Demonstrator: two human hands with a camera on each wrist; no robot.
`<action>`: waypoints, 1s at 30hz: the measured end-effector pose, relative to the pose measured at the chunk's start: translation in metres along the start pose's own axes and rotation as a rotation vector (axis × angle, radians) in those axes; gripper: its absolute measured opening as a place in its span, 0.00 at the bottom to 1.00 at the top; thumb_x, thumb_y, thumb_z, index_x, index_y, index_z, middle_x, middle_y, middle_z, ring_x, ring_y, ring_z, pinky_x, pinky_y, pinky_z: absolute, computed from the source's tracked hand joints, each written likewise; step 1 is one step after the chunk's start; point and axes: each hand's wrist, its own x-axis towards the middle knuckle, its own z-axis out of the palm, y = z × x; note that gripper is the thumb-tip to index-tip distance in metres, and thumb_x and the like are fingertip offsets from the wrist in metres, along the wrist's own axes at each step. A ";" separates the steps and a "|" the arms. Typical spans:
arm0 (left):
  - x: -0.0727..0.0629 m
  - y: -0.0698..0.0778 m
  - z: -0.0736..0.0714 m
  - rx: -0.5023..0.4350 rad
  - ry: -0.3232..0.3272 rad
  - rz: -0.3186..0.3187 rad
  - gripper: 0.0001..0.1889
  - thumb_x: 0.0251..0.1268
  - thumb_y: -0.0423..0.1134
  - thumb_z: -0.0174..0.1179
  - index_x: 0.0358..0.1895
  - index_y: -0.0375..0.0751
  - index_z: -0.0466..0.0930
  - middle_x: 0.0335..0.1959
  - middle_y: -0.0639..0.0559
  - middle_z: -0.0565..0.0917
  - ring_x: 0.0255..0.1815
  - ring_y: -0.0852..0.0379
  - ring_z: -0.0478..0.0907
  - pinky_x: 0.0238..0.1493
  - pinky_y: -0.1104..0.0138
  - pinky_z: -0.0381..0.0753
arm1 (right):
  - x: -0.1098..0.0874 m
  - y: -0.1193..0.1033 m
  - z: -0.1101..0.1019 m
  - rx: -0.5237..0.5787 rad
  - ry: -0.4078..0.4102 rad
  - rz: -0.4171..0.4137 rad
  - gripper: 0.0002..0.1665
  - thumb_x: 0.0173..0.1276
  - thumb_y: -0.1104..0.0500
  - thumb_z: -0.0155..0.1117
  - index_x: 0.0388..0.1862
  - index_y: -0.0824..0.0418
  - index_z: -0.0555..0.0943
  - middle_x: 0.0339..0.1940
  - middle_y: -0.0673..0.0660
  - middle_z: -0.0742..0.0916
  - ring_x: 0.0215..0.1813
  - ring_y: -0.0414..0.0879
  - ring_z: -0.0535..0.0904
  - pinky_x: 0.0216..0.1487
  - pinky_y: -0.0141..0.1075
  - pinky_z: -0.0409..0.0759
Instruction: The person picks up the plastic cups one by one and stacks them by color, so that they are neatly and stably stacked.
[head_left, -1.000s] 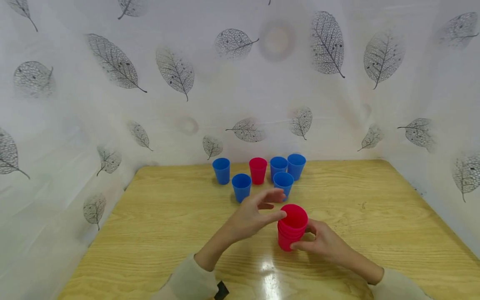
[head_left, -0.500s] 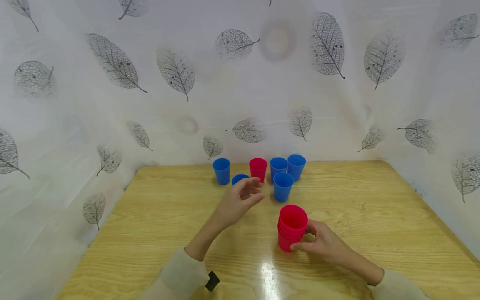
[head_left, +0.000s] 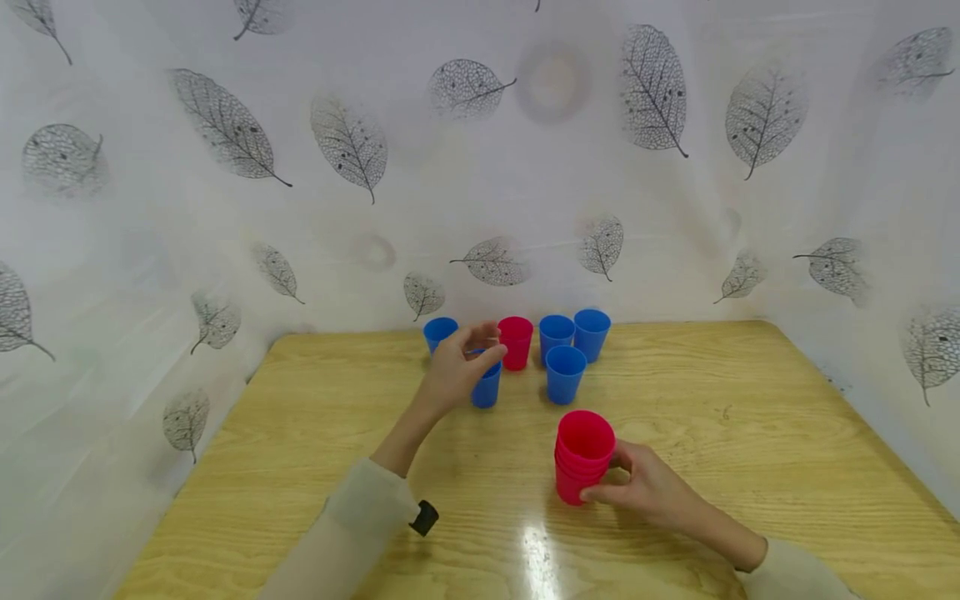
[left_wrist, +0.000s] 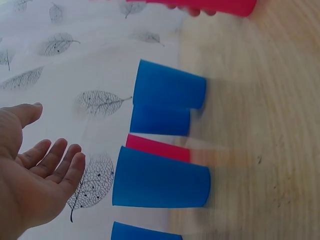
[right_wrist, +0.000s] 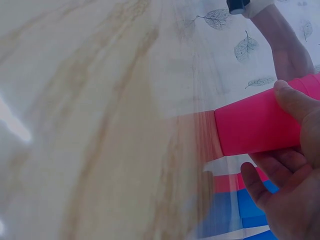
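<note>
1. Several nested cups are forming a stack of red cups (head_left: 581, 462), which is standing upright on the wood-grained table (head_left: 285, 467); the overlapping rims are leaving the exact count unclear.
2. The right hand (head_left: 651, 485) is gripping the stack from its right side, low down. The thumb is pressing the near face and the fingers are curling round the far side.
3. The left hand (head_left: 450, 375) is hovering beyond the stack and to its left, holding nothing. Its thumb and fingers are standing well apart, the fingers bending gently. The left wrist view is showing it apart from the cups.
4. A front blue cup (head_left: 487, 392) is standing beyond the stack and to its left, partly covered by the left hand in the head view.
5. A lone red cup (head_left: 517, 344) is standing upright farther beyond the stack, slightly left of it.
6. A leftmost blue cup (head_left: 438, 332) is standing beyond the stack, well to its left, partly hidden.
7. Three more are grouping directly beyond the stack: a near blue cup (head_left: 566, 377), with a middle blue cup (head_left: 557, 332) and a rightmost blue cup (head_left: 593, 335) standing behind it.
8. A leaf-printed backdrop (head_left: 525, 192) is rising beyond the stack, past the table's far edge.
</note>
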 end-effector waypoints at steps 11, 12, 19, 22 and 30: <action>0.028 -0.013 -0.005 0.028 0.048 -0.042 0.27 0.73 0.42 0.65 0.70 0.37 0.74 0.63 0.44 0.82 0.63 0.47 0.79 0.64 0.56 0.80 | 0.000 -0.002 0.000 -0.007 -0.002 0.029 0.29 0.66 0.59 0.77 0.63 0.67 0.79 0.54 0.55 0.89 0.55 0.39 0.83 0.57 0.34 0.83; 0.030 -0.014 -0.005 0.034 0.047 -0.052 0.27 0.73 0.42 0.65 0.71 0.38 0.73 0.63 0.44 0.82 0.63 0.47 0.79 0.64 0.55 0.80 | 0.000 -0.002 0.000 -0.010 -0.001 0.029 0.29 0.66 0.59 0.77 0.63 0.67 0.79 0.54 0.55 0.89 0.55 0.39 0.83 0.57 0.34 0.83; 0.041 -0.020 -0.004 0.082 0.032 -0.132 0.31 0.74 0.45 0.64 0.75 0.42 0.69 0.69 0.45 0.78 0.68 0.46 0.75 0.67 0.53 0.78 | 0.000 -0.002 -0.001 -0.020 0.002 0.027 0.29 0.65 0.59 0.77 0.62 0.67 0.79 0.54 0.55 0.89 0.54 0.39 0.83 0.56 0.35 0.83; 0.046 -0.024 -0.003 0.100 0.022 -0.168 0.33 0.74 0.47 0.64 0.77 0.43 0.66 0.70 0.46 0.76 0.70 0.46 0.74 0.67 0.51 0.77 | 0.000 -0.001 -0.001 -0.017 -0.001 0.030 0.29 0.65 0.59 0.77 0.62 0.68 0.79 0.53 0.55 0.89 0.54 0.39 0.84 0.56 0.34 0.83; 0.060 -0.037 0.001 0.138 -0.012 -0.209 0.37 0.73 0.48 0.65 0.79 0.43 0.62 0.73 0.45 0.73 0.73 0.45 0.70 0.69 0.50 0.75 | 0.001 -0.002 -0.001 -0.012 -0.004 0.025 0.28 0.65 0.59 0.77 0.61 0.68 0.79 0.53 0.55 0.89 0.53 0.39 0.84 0.56 0.34 0.83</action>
